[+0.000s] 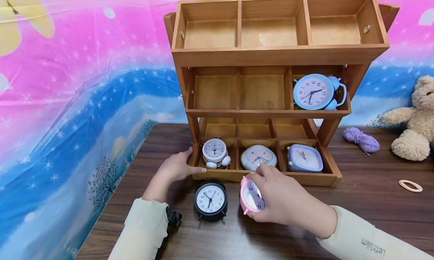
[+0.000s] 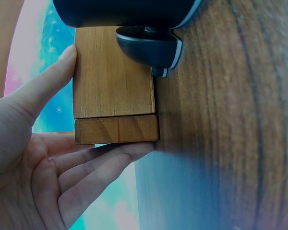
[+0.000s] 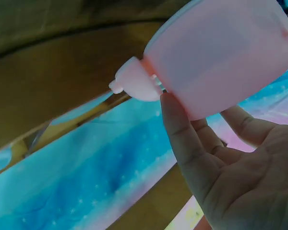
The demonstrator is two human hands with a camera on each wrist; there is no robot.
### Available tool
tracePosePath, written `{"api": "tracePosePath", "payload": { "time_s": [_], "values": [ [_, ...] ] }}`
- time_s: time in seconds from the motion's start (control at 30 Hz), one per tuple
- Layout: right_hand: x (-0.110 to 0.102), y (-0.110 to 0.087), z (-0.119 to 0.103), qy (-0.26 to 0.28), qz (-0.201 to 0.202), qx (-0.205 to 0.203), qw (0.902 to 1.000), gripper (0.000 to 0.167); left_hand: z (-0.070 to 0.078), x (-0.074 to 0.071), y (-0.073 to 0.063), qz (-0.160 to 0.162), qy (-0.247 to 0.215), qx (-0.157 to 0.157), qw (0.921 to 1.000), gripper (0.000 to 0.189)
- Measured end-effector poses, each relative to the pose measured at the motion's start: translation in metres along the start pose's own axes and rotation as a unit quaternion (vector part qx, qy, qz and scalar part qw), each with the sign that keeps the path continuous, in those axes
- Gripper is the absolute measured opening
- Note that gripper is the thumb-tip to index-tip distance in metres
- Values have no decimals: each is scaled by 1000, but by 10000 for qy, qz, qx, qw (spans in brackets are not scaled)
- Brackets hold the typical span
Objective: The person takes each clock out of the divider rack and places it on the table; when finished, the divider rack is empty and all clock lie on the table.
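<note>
My right hand (image 1: pixel 279 196) grips a pink alarm clock (image 1: pixel 249 199) by its side, just in front of the lowest tray. In the right wrist view, the fingers (image 3: pixel 182 134) hold the pink body beside one of its bells. At the lower left corner of the wooden shelf (image 1: pixel 268 56), my left hand (image 1: pixel 174 167) holds the tray's end, thumb on the rim and fingers along the outer side. Between the hands a black alarm clock (image 1: pixel 210 201) stands on the table. White (image 1: pixel 214 150), pale round (image 1: pixel 258 156) and lavender square (image 1: pixel 305 158) clocks sit in the bottom front compartments.
A blue alarm clock (image 1: pixel 313 91) lies sideways in the middle tier's right compartment. To the right on the table (image 1: pixel 379 199) are purple yarn (image 1: pixel 361 140), a teddy bear (image 1: pixel 418 120) and a wooden ring (image 1: pixel 410 185). A patterned cloth (image 1: pixel 101 64) hangs behind.
</note>
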State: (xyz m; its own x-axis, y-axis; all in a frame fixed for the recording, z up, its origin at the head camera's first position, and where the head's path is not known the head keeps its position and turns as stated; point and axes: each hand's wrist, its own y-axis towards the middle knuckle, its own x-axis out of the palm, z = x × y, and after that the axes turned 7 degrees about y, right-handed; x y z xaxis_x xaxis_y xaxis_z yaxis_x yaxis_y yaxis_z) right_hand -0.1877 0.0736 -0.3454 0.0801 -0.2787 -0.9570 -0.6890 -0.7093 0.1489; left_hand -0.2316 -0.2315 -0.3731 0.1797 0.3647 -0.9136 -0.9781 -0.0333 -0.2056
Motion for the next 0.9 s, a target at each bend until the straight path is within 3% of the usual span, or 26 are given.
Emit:
{"api": "tracePosePath", "payload": {
  "time_s": [0.33, 0.9],
  "values": [
    [13, -2, 5, 178, -67, -188, 9996, 75, 0, 1, 0, 1, -36, -6, 10000, 95],
    [25, -1, 15, 392, -402, -50, 9984, 74, 1, 1, 1, 6, -19, -17, 10000, 96]
  ]
}}
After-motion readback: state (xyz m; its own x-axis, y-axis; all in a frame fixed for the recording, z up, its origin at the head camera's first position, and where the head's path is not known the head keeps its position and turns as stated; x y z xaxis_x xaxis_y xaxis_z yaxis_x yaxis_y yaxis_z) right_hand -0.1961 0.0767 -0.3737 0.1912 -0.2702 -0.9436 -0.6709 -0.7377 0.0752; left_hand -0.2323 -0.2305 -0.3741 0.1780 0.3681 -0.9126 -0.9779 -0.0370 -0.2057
